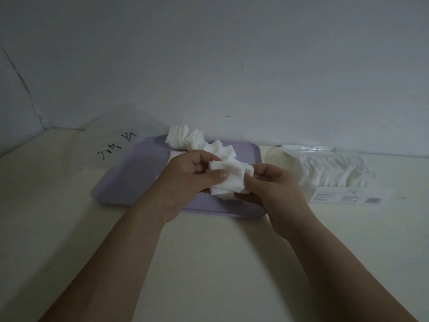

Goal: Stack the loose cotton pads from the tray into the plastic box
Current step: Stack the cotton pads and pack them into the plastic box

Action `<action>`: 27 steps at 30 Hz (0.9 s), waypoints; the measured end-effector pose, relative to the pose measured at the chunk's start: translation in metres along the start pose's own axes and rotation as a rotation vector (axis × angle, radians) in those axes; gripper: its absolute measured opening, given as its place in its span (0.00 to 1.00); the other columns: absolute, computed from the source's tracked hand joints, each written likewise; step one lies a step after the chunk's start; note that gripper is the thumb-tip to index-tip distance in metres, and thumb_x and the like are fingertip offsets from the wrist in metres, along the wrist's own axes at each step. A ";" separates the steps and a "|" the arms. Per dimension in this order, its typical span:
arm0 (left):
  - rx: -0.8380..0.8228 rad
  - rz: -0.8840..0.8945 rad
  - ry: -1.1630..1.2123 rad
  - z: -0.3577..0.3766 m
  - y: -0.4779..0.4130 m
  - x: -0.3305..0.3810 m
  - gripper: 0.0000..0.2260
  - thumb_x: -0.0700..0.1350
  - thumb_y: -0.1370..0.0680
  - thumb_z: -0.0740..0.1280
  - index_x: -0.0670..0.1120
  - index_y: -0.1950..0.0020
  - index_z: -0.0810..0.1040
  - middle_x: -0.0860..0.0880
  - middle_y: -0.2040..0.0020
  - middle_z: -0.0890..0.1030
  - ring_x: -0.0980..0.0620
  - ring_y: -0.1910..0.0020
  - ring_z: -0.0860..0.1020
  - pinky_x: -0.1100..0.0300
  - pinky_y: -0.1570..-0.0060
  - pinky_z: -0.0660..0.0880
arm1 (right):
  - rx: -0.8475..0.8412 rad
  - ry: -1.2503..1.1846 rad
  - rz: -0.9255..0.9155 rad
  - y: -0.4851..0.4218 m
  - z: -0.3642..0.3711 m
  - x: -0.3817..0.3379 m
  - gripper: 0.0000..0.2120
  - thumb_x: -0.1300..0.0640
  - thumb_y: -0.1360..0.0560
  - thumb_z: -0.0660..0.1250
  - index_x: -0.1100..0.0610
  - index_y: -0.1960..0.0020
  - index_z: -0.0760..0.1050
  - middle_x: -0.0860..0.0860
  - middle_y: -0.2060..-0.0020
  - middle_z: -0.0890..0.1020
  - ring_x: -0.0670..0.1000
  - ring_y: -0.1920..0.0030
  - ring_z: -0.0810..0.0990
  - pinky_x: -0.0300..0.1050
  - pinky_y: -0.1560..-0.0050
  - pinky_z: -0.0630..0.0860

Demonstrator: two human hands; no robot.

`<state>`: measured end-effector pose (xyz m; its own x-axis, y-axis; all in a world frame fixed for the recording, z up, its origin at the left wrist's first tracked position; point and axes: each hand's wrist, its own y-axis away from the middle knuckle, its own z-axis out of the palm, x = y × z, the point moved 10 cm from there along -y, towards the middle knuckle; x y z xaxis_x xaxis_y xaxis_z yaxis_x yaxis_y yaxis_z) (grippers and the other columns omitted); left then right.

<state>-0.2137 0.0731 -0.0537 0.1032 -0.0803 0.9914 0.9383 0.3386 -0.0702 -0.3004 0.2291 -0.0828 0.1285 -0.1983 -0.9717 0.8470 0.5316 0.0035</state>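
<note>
Nearest my camera, a left forearm (120, 252) and a right forearm (343, 263) reach up from the bottom of the frame over a pale table (220, 275). At centre frame I see the left hand (185, 177) and the right hand (276, 189) both gripping one bunch of white cotton pads (228, 180). Thumbs and curled fingers clamp it from either side, above a lilac tray (130, 180). More loose pads (185, 138) lie in a ragged row along the tray's far edge, just above the hands. At the middle right of the frame, beside the tray, sits the clear plastic box (336, 196), with rows of pads inside. A clear plastic sheet (116, 135) with black handwriting lies at middle left.
</note>
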 end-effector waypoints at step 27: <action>0.270 0.771 -0.885 0.026 0.026 0.057 0.04 0.41 0.24 0.75 0.45 0.50 0.88 0.49 0.51 0.78 0.51 0.51 0.77 0.61 0.48 0.74 | -0.209 -0.178 0.088 0.004 0.024 -0.004 0.24 0.72 0.28 0.66 0.65 0.32 0.76 0.66 0.41 0.84 0.63 0.45 0.86 0.53 0.49 0.84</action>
<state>-0.1916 0.1017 0.0035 0.2447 0.8647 0.4386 0.6195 0.2086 -0.7568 -0.2848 0.2126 -0.0731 0.3014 -0.2753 -0.9129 0.7058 0.7081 0.0195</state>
